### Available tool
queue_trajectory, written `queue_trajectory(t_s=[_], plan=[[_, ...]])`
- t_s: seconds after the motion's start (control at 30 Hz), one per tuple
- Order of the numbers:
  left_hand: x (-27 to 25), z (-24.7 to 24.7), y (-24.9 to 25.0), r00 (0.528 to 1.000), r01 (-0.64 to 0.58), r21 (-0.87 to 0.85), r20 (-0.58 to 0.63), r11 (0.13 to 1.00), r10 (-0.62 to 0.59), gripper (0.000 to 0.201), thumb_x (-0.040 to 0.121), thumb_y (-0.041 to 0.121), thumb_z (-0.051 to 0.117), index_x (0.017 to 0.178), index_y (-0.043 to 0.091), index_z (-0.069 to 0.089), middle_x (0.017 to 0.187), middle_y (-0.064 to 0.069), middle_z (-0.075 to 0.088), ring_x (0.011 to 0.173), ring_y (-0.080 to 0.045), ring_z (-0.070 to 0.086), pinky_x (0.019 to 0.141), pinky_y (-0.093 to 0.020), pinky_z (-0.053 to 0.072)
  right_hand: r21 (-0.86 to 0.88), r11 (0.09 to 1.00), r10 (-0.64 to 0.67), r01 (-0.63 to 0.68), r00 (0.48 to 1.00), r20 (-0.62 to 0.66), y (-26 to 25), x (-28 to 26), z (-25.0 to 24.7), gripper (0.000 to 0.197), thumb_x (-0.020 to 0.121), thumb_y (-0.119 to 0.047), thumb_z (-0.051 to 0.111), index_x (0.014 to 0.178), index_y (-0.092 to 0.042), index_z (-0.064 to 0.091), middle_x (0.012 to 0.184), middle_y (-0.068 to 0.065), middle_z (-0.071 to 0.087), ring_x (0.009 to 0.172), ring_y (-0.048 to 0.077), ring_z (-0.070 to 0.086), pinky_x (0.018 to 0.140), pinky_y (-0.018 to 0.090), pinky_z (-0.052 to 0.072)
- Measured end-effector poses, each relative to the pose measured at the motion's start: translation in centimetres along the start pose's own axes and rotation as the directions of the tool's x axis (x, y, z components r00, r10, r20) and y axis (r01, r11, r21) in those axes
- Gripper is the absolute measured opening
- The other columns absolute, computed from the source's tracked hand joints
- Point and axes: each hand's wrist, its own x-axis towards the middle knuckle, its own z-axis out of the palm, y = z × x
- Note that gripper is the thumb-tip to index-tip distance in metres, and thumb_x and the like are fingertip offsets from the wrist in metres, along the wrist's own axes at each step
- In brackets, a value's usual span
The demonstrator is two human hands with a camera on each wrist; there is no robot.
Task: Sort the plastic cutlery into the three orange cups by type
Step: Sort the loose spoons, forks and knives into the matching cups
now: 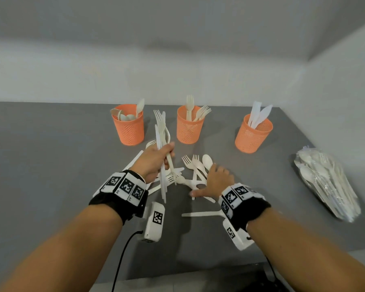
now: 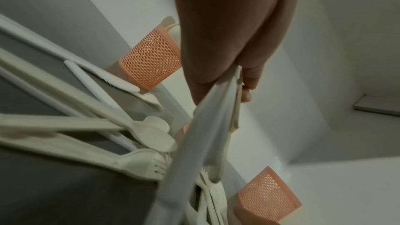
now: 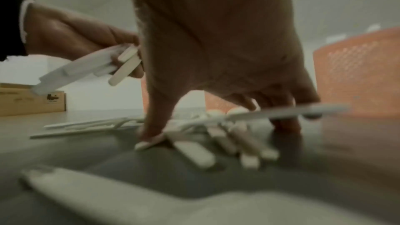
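Three orange mesh cups stand at the back of the grey table (image 1: pixel 51 165): the left cup (image 1: pixel 128 127) holds spoons, the middle cup (image 1: pixel 189 127) forks, the right cup (image 1: pixel 252 134) knives. My left hand (image 1: pixel 156 159) grips a bundle of white cutlery (image 1: pixel 162 131) upright above the table; the bundle (image 2: pixel 207 126) runs down past my fingers. My right hand (image 1: pixel 216 181) is spread over the loose pile of forks and spoons (image 1: pixel 195 165), thumb and fingertips pressing down around the handles (image 3: pixel 194 151). A lone piece (image 1: pixel 200 214) lies nearer to me.
A clear plastic bag of more cutlery (image 1: pixel 327 184) lies at the table's right edge. Walls close off the back and right. A cardboard box (image 3: pixel 28 100) sits far left in the right wrist view. Further loose cutlery (image 2: pixel 86 126) lies under my left hand.
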Motion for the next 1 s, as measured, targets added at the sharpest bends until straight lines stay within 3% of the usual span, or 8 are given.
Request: queue_trajectory(t_s=[0.07, 0.2, 0.33, 0.43, 0.6, 0.77, 0.87, 1.0], plan=[[-0.1, 0.0, -0.1, 1.0, 0.015, 0.005, 0.004, 1.0, -0.015, 0.037, 0.094, 0.029, 0.05, 0.062, 0.011, 0.05, 0.058, -0.003, 0.045, 0.051, -0.015, 0.042, 0.063, -0.032, 0.04, -0.011, 1.0, -0.001, 0.001, 0.998, -0.062, -0.8, 0.8, 0.4, 0.11, 0.067, -0.069, 0.062, 0.138, 0.005, 0.021, 0.136, 0.018, 0.039, 0.125, 0.032, 0.041, 0.102, 0.038, 0.036], [-0.6, -0.6, -0.4, 0.999, 0.025, -0.05, -0.019, 0.998, -0.026, 0.035, 0.096, 0.029, 0.047, 0.065, 0.012, 0.047, 0.06, -0.002, 0.043, 0.054, -0.015, 0.042, 0.065, -0.029, 0.042, 0.059, 0.997, 0.052, -0.048, 0.996, -0.069, -0.9, 3.3, 0.1, 0.062, 0.086, -0.036, 0.058, 0.129, 0.003, 0.037, 0.132, 0.018, 0.044, 0.122, 0.031, 0.043, 0.1, 0.035, 0.037], [-1.1, -1.3, -0.7, 0.998, 0.051, -0.08, -0.017, 0.995, -0.053, 0.033, 0.097, 0.028, 0.045, 0.068, 0.012, 0.047, 0.063, -0.005, 0.041, 0.059, -0.018, 0.043, 0.076, -0.04, 0.04, 0.131, 0.984, 0.125, -0.117, 0.991, -0.047, 0.0, 4.4, -0.2, 0.037, 0.088, -0.015, 0.054, 0.121, 0.001, 0.048, 0.126, 0.018, 0.054, 0.116, 0.032, 0.053, 0.094, 0.035, 0.044], [-1.7, -1.3, -0.8, 0.997, 0.069, -0.149, 0.026, 0.986, -0.066, 0.028, 0.098, 0.023, 0.043, 0.073, 0.011, 0.046, 0.062, -0.003, 0.044, 0.059, -0.015, 0.053, 0.067, -0.031, 0.048, 0.138, 0.983, 0.125, -0.122, 0.992, -0.013, 0.3, 4.6, -0.7, 0.031, 0.088, -0.013, 0.053, 0.117, -0.001, 0.053, 0.121, 0.016, 0.06, 0.11, 0.031, 0.058, 0.086, 0.033, 0.046], [-1.8, -0.6, -1.4, 0.994, 0.102, -0.201, 0.071, 0.974, -0.089, 0.023, 0.096, 0.019, 0.048, 0.074, 0.013, 0.045, 0.053, 0.003, 0.04, 0.04, -0.007, 0.037, 0.049, -0.022, 0.04, 0.094, 0.993, 0.076, -0.075, 0.997, -0.001, 0.4, 4.2, -0.8, 0.037, 0.091, -0.012, 0.049, 0.125, 0.001, 0.044, 0.13, 0.019, 0.05, 0.117, 0.033, 0.052, 0.093, 0.035, 0.043], [-1.5, 0.6, -1.8, 0.997, 0.065, -0.253, -0.015, 0.965, -0.071, 0.027, 0.09, 0.019, 0.059, 0.069, 0.014, 0.043, 0.047, 0.004, 0.029, 0.036, -0.006, 0.028, 0.04, -0.018, 0.032, 0.253, 0.961, -0.122, 0.111, 0.992, 0.027, 1.8, 2.1, -3.1, 0.021, 0.094, -0.01, 0.039, 0.112, -0.002, 0.042, 0.107, 0.017, 0.057, 0.085, 0.026, 0.05, 0.071, 0.029, 0.036], [-1.1, 2.0, -1.7, 0.997, 0.051, -0.293, -0.042, 0.955, -0.067, 0.028, 0.085, 0.023, 0.065, 0.071, 0.015, 0.043, 0.045, 0.005, 0.029, 0.036, -0.007, 0.028, 0.039, -0.019, 0.032, 0.576, 0.788, -0.217, 0.216, 0.974, -0.069, 1.2, 0.6, -5.3, 0.012, 0.093, -0.007, 0.035, 0.104, -0.005, 0.04, 0.077, 0.007, 0.052, 0.066, 0.022, 0.052, 0.055, 0.028, 0.038], [-1.1, 4.7, -0.9, 0.999, 0.05, -0.251, 0.017, 0.967, -0.047, 0.038, 0.078, 0.043, 0.068, 0.088, 0.008, 0.058, 0.051, 0.005, 0.041, 0.045, -0.011, 0.033, 0.049, -0.024, 0.032, 0.906, 0.363, -0.353, 0.22, 0.932, -0.085, -0.2, -1.3, -6.9, 0.015, 0.095, -0.013, 0.038, 0.104, -0.017, 0.05, 0.057, 0.002, 0.055, 0.045, 0.012, 0.046, 0.044, 0.023, 0.035]])
